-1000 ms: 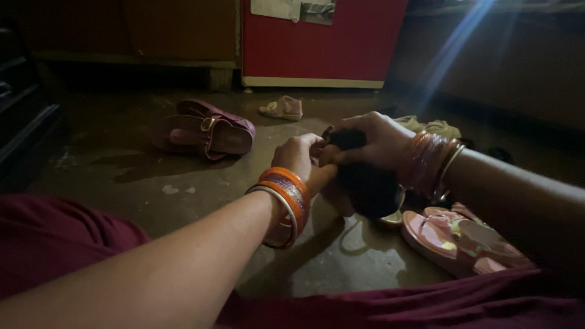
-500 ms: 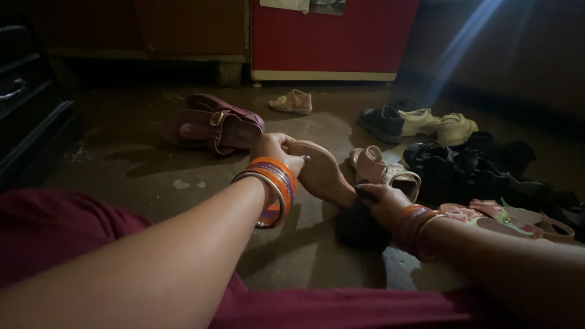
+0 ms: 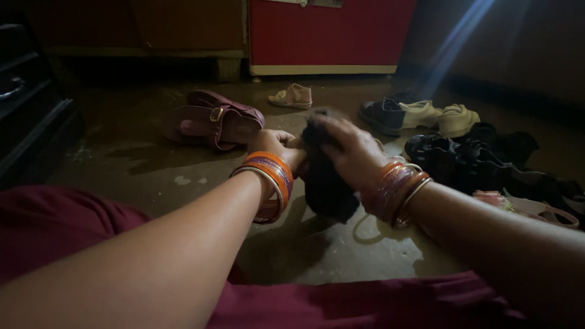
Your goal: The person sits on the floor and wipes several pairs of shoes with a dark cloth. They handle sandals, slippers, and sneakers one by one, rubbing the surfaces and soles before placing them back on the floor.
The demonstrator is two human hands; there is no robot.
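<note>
Both hands (image 3: 317, 146) on dark cloth (image 3: 326, 183) — perhaps gripping

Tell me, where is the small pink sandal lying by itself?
The small pink sandal lies on the floor at upper centre, just before the red cabinet, right of the maroon sandals.

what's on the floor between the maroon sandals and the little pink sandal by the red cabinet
Nothing: in the head view, only bare, dim floor separates the maroon sandals from the small pink sandal.
</note>
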